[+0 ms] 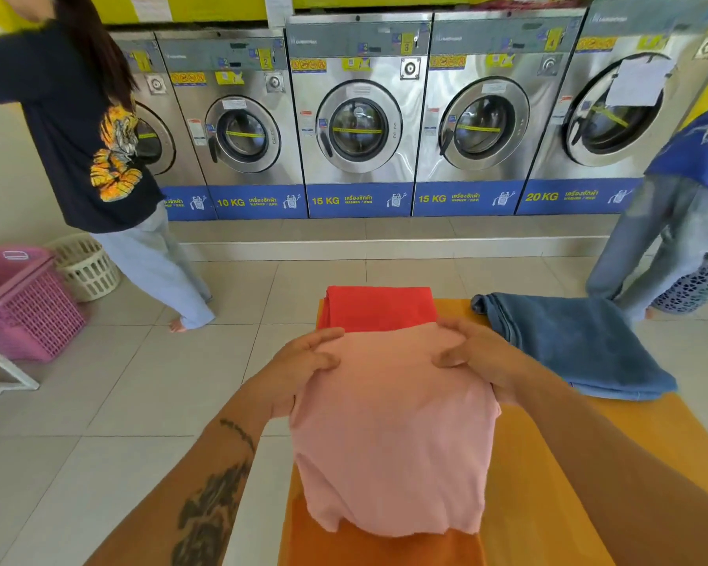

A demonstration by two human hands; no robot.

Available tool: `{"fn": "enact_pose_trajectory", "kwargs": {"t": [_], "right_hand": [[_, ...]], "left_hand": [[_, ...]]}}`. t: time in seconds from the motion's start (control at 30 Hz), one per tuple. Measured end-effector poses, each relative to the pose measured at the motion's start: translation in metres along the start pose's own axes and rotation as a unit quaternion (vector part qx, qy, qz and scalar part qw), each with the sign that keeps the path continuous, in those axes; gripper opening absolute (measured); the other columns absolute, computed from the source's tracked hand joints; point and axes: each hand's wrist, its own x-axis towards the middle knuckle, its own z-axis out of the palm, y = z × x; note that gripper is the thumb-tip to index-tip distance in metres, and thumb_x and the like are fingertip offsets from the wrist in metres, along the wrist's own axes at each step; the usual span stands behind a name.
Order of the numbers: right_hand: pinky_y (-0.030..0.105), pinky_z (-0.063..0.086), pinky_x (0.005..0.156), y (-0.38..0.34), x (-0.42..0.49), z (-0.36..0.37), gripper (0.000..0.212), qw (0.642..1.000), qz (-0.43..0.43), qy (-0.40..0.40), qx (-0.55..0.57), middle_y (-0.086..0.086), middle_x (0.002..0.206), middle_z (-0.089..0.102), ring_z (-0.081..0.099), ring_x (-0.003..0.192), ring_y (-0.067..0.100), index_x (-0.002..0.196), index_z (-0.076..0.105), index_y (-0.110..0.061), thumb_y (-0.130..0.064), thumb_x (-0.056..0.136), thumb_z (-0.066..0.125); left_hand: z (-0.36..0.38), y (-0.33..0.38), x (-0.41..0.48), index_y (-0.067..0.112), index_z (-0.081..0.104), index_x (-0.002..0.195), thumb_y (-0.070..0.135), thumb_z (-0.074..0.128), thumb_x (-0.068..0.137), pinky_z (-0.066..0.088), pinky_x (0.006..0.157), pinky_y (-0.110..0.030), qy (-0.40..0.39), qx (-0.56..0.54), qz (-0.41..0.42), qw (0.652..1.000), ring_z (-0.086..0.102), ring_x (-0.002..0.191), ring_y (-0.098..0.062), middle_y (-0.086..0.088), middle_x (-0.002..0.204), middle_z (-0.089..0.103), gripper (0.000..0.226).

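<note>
A folded pink cloth (393, 435) hangs in front of me over the orange table (548, 463). My left hand (303, 365) grips its upper left edge, fingers curled over the fabric. My right hand (479, 361) grips the upper right edge the same way. Just beyond the pink cloth lies a folded red cloth (379, 308) at the table's far end. Under the pink cloth's lower edge an orange cloth (385, 545) shows on the table.
Blue jeans (569, 341) lie on the table's right side. A pink basket (21, 300) and a white basket (86, 265) stand on the floor at left. A person (91, 136) stands left, another person (679, 222) right. Washing machines (358, 116) line the back wall.
</note>
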Motion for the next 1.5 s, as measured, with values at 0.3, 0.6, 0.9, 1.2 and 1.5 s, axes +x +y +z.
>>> {"fn": "enact_pose_trajectory", "kwargs": {"t": [0.3,0.6,0.9,1.2,1.5], "right_hand": [[0.033,0.052,0.066,-0.171,0.116,-0.041,0.075,0.990,-0.135,0.045,0.015,0.001,0.113,0.059,0.064,0.093,0.025,0.135,0.051,-0.033,-0.001,0.072,0.075],[0.036,0.052,0.082,-0.060,0.202,-0.037,0.087,0.979,-0.157,0.088,-0.094,0.003,0.129,0.053,0.059,0.102,0.024,0.147,0.037,-0.027,0.010,0.075,0.069],[0.027,0.041,0.063,0.031,0.225,-0.030,0.075,0.992,-0.047,0.074,-0.093,-0.004,0.122,0.048,0.049,0.088,0.006,0.137,0.040,-0.048,-0.006,0.080,0.066],[0.056,0.033,0.109,0.029,0.213,-0.010,0.061,0.908,-0.037,0.063,-0.412,0.012,0.158,0.018,0.031,0.135,0.042,0.153,0.016,-0.032,-0.033,0.096,0.036],[0.048,0.051,0.089,0.042,0.154,-0.026,0.065,0.905,-0.047,0.131,-0.401,0.013,0.149,0.032,0.046,0.122,0.038,0.148,0.032,-0.030,-0.026,0.086,0.052]], "left_hand": [[-0.008,0.169,0.127,0.029,0.064,0.121,0.001,0.053,0.087,0.056,0.074,-0.034,0.077,-0.022,0.132,0.988,0.067,0.086,-0.021,-0.006,0.108,0.070,0.045],[0.007,0.072,0.197,0.027,0.053,0.137,-0.005,0.054,0.087,0.042,0.093,-0.020,0.096,0.128,0.115,0.980,0.052,0.117,-0.013,0.002,0.143,0.050,0.059],[0.012,0.002,0.200,0.046,0.054,0.133,0.006,0.054,0.088,0.035,0.106,-0.042,0.091,0.128,0.020,0.987,0.035,0.132,-0.025,0.003,0.155,0.030,0.060],[0.005,-0.012,0.207,0.029,0.059,0.133,0.008,0.053,0.092,0.037,0.103,-0.032,0.186,0.183,0.059,0.964,0.047,0.128,-0.018,0.004,0.144,0.052,0.047],[-0.009,-0.046,0.122,0.021,0.044,0.144,0.009,0.051,0.092,0.043,0.078,-0.019,0.197,0.300,0.086,0.929,0.054,0.100,-0.008,-0.002,0.145,0.043,0.054]]}}
